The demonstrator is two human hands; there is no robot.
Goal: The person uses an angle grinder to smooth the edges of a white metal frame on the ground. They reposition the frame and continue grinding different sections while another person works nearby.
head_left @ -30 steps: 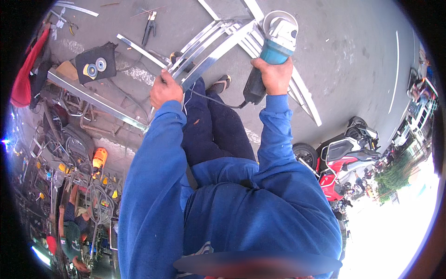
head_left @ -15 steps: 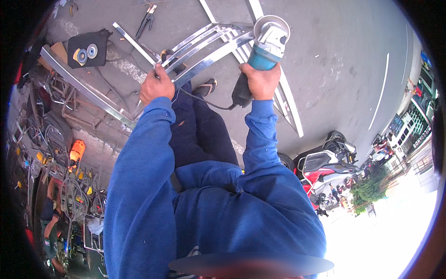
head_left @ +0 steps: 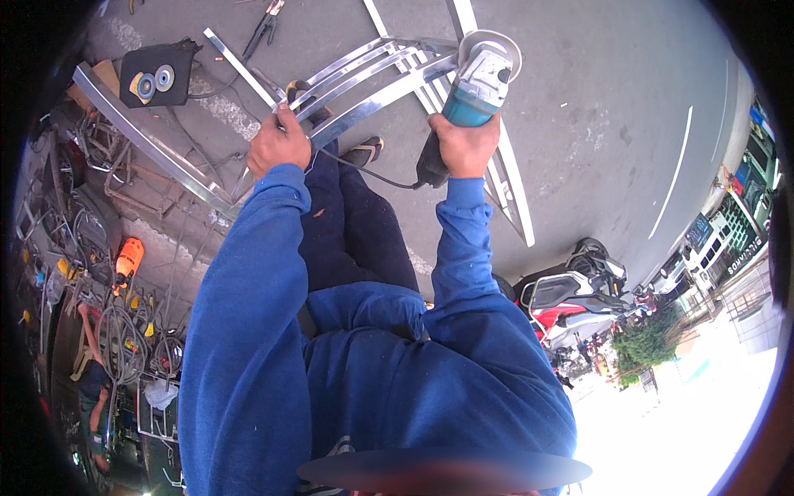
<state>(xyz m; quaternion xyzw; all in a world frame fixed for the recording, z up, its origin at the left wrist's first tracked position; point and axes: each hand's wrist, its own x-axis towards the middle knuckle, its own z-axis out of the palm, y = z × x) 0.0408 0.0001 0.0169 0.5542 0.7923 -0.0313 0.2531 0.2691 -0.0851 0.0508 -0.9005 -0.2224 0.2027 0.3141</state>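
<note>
My right hand (head_left: 466, 149) is wrapped around the body of a teal and black angle grinder (head_left: 473, 103). The grinder's disc and guard are up against the far end of a shiny metal tube frame (head_left: 385, 97); whether the disc touches the metal cannot be made out. Closed over the near left corner of this frame is my left hand (head_left: 279, 147), its thumb along the top. A dark power cord (head_left: 372, 172) runs from the grinder's rear toward the left. Both arms are in blue sleeves.
A curved metal bar (head_left: 153, 149) lies at left, near a black panel (head_left: 157, 70) with grinding discs. A clamp-like welding holder (head_left: 265, 29) is on the pavement. An orange tool (head_left: 128, 260) and tangled cables are lower left. A red motorcycle (head_left: 571, 291) stands at right.
The whole view has shifted slightly. The grinder sits a touch farther right at the frame's end, and both hands keep their grips.
</note>
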